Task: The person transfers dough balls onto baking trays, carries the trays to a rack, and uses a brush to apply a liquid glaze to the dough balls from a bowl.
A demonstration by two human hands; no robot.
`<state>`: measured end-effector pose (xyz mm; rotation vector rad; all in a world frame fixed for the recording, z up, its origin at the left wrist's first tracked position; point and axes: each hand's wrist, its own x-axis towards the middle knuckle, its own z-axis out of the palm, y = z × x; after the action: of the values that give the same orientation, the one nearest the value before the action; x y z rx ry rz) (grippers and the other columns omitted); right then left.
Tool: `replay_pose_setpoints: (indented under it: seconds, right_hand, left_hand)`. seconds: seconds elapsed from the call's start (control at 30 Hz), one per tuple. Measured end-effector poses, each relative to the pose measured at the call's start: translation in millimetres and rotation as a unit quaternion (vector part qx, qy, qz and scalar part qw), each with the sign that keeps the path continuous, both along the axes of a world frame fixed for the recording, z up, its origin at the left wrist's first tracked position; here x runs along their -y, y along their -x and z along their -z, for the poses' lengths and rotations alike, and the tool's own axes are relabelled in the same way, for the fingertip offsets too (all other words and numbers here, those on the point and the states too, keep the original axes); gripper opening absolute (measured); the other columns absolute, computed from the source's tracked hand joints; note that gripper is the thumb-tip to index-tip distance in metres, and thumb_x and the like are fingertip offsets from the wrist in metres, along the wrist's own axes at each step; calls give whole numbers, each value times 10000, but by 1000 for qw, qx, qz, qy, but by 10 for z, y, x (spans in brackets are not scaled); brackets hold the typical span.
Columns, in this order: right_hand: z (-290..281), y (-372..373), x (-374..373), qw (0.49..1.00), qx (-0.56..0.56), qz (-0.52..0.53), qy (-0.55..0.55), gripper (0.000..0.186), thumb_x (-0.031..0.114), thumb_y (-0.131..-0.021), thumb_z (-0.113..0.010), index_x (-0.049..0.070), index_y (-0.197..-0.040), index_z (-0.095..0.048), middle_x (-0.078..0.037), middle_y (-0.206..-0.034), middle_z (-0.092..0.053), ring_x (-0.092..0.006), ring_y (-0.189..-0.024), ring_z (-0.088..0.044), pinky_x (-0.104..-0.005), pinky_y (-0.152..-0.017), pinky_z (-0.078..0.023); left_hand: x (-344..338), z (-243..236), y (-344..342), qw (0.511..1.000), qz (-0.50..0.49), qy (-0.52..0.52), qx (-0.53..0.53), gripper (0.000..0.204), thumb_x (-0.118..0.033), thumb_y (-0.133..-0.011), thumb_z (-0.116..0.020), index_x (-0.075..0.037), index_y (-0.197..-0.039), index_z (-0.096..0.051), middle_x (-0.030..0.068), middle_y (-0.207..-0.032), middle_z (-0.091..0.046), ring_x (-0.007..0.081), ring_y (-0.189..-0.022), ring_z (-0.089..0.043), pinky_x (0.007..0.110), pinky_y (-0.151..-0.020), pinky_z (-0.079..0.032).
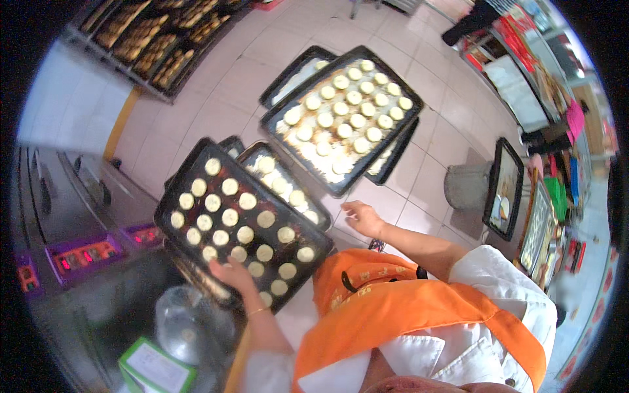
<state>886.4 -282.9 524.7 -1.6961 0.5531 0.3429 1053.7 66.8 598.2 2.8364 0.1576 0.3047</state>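
Fingers of the left hand (234, 275): bent, over the near left side of a dark tray (284, 253); whether they grip it or only lie above it cannot be told. Fingers of the right hand (363, 219): loosely spread, slightly curled, holding nothing; hand just beside the same tray, off its right side.

Dark tray: one, tilted in view, in front of the body at left of centre; set with pale dough rounds (230, 217) in loose rows. Lighter tray (283, 169): one, partly covered by the first, also bearing rounds.

Upper tray (296, 157): one, farther off, browned surface, filled with rounds; it overlaps other trays, whose edges show on both sides.

Clothing: orange apron (373, 308), white jacket (419, 350). Left wrist: thin bracelet (257, 311).

Left side: metal oven (72, 190) with lit red displays; clear plastic bag (183, 321); green-and-white box (157, 368). Upper left: rack (121, 72) of browned goods.

Right side: grey bin (466, 186), an upright tray (493, 213) beside it; farther off, a person in a pink top (575, 123). Floor (252, 82): pale tiles.
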Motion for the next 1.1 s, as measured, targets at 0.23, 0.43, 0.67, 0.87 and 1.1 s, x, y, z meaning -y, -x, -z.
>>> replay_pose_setpoints:
  seconds: [0.23,0.43,0.67,0.87,1.1]
  right_hand:
    - [107,2891,2102,949,-96,276,115,308,83,-858,-575,20,-1160,-589,-100,-975,-674,-178,-849,-654,-295,-804,-527]
    - [41,5394,1953,831,-161,523,102,333,93,-852,-576,-1,-1171,-565,-68,-896,-664,-136,-766,-618,-282,-702,-506]
    - [350,6759,1976,632,-47,771,-65,222,105,-870,-583,15,-1073,-571,-42,-816,-620,-100,-661,-554,-234,-601,-455]
    - [577,7126,1804,564,-6,824,-52,188,114,-876,-570,27,-1038,-613,-60,-821,-647,-119,-690,-600,-251,-585,-468]
    - [756,7128,2977,657,-141,715,195,168,107,-851,-623,27,-998,-630,-97,-856,-655,-166,-751,-636,-290,-655,-516]
  left_hand:
    - [2985,298,1178,902,233,284,-228,373,-13,-876,-537,77,-1234,-479,182,-1178,-537,248,-1055,-560,317,-912,-444]
    - [4481,501,2516,769,320,357,-423,316,-67,-930,-494,32,-1230,-487,121,-1125,-588,153,-952,-578,276,-825,-473]
    - [6172,791,4256,587,460,315,-588,258,-149,-924,-544,14,-1122,-572,86,-951,-640,119,-760,-591,240,-654,-478]
    - [7251,1141,5204,500,565,193,-627,270,-179,-921,-552,8,-1114,-576,73,-922,-628,122,-741,-595,254,-639,-481]
    - [8828,1970,6039,466,627,73,-620,410,-217,-914,-585,-11,-1253,-479,97,-1086,-558,148,-764,-597,260,-616,-491]
